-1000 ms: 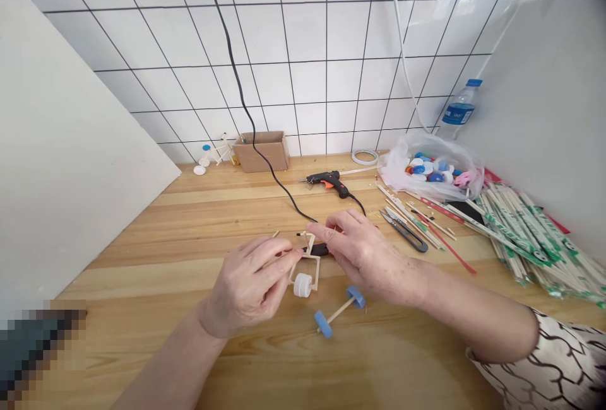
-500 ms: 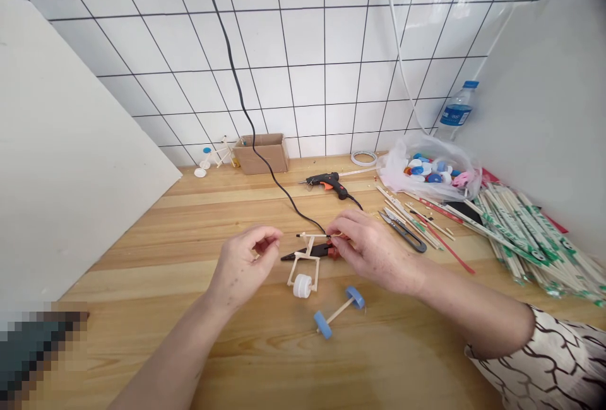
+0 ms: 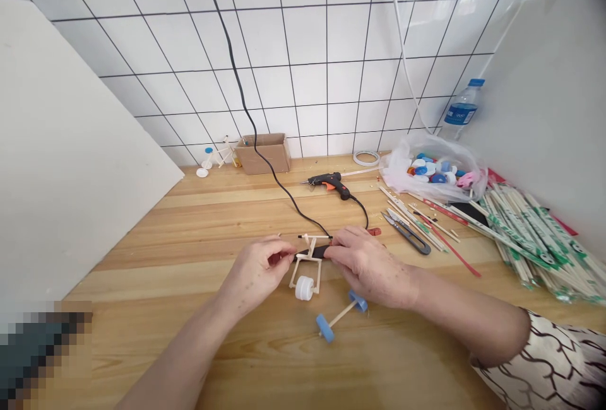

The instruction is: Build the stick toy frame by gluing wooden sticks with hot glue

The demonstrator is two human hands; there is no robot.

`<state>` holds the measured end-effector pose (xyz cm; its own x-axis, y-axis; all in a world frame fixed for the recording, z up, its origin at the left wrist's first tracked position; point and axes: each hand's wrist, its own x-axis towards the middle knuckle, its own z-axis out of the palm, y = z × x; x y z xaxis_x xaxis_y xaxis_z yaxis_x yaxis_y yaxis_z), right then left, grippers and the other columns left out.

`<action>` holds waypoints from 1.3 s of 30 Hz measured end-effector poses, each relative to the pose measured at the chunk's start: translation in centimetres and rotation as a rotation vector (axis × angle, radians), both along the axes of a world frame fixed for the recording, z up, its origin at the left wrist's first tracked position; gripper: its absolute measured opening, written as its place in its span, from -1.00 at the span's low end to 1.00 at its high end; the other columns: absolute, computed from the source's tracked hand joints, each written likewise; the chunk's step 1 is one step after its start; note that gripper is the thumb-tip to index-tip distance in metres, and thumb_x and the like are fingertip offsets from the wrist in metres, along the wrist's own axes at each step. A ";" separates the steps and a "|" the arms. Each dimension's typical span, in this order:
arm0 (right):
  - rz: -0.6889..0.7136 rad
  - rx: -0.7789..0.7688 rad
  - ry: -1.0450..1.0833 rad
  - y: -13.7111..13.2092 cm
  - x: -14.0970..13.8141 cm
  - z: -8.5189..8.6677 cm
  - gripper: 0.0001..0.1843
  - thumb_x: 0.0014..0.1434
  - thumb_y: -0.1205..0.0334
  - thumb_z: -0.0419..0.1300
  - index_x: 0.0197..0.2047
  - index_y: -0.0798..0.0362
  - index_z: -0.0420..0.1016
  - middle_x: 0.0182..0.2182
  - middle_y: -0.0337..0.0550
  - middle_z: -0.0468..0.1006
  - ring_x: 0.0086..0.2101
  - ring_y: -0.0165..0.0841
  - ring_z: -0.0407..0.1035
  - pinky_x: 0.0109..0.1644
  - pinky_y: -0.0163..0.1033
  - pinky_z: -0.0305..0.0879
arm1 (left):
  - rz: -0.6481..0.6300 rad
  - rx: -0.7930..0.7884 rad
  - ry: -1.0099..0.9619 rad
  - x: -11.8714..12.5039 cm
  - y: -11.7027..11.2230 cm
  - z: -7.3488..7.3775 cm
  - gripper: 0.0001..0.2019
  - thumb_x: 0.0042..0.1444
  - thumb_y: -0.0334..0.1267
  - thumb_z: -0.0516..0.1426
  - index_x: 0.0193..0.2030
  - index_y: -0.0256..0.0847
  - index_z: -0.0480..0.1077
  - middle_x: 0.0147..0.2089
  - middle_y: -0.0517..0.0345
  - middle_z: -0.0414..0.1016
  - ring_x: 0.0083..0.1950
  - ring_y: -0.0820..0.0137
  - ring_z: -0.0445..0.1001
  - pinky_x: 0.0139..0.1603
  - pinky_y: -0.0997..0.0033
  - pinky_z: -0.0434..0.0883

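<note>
A small frame of thin wooden sticks (image 3: 308,265) with a white bottle-cap wheel (image 3: 303,287) lies on the wooden table (image 3: 189,252). My left hand (image 3: 255,271) is closed, its fingertips pinched at the frame's left side. My right hand (image 3: 367,265) is curled over a dark tool (image 3: 315,251) just right of the frame; whether it grips the tool I cannot tell. Near the front lies a stick axle with two blue caps (image 3: 341,316), untouched.
A black glue gun (image 3: 329,181) with its cord lies behind. Snips (image 3: 409,233), loose sticks, a pile of wrapped chopsticks (image 3: 530,233), a bag of bottle caps (image 3: 433,173), a water bottle (image 3: 459,110), tape ring (image 3: 365,158) and a cardboard box (image 3: 264,151) stand around.
My left hand had drawn back from the stick frame half a second ago and has come in again to pinch at it. My right hand shifted slightly down and left.
</note>
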<state>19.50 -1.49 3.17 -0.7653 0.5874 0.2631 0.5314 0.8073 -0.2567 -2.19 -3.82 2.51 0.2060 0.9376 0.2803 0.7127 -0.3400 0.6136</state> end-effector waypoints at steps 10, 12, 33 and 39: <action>0.008 -0.010 -0.059 0.0 0.1 -0.8 -0.72 0.08 0.53 0.03 -0.22 0.15 0.50 -0.33 -0.04 0.41 -0.26 -0.28 0.22 -0.13 -0.19 0.15 | -0.006 -0.026 0.084 0.1 0.1 -0.3 -0.80 0.06 -0.34 0.05 -0.36 -0.15 0.53 -0.44 0.18 0.50 -0.42 0.42 0.46 -0.47 0.51 0.36; 0.018 -0.001 -0.077 -0.1 0.1 -0.8 -0.73 0.08 0.52 0.03 -0.23 0.15 0.49 -0.34 -0.04 0.41 -0.28 -0.29 0.21 -0.16 -0.19 0.14 | 0.011 -0.064 0.105 0.2 0.1 -0.2 -0.79 0.06 -0.33 0.04 -0.35 -0.16 0.53 -0.43 0.18 0.51 -0.41 0.41 0.46 -0.45 0.49 0.36; 0.034 -0.106 0.096 0.0 0.1 -1.3 -0.79 0.12 0.49 0.04 -0.34 0.11 0.48 -0.39 -0.10 0.43 -0.28 -0.30 0.28 -0.16 -0.19 0.16 | 0.155 -0.311 0.274 1.2 -0.1 0.5 -0.77 0.09 -0.25 0.01 -0.44 -0.18 0.47 -0.46 0.18 0.49 -0.48 0.42 0.35 -0.44 0.48 0.19; 0.005 -0.150 0.193 0.4 0.0 -2.0 -0.81 0.16 0.44 0.04 -0.35 0.11 0.48 -0.44 -0.11 0.45 -0.33 -0.32 0.30 -0.21 -0.20 0.17 | 0.191 -0.369 0.296 1.4 -0.1 0.7 -0.73 0.07 -0.21 0.02 -0.57 -0.19 0.39 -0.61 0.23 0.33 -0.56 0.45 0.24 -0.50 0.47 0.08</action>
<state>19.51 -1.12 1.18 -0.7122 0.6275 0.3148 0.4572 0.7549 -0.4702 -0.82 -3.94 3.19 0.0419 0.9918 -0.1211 0.9023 0.0145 0.4308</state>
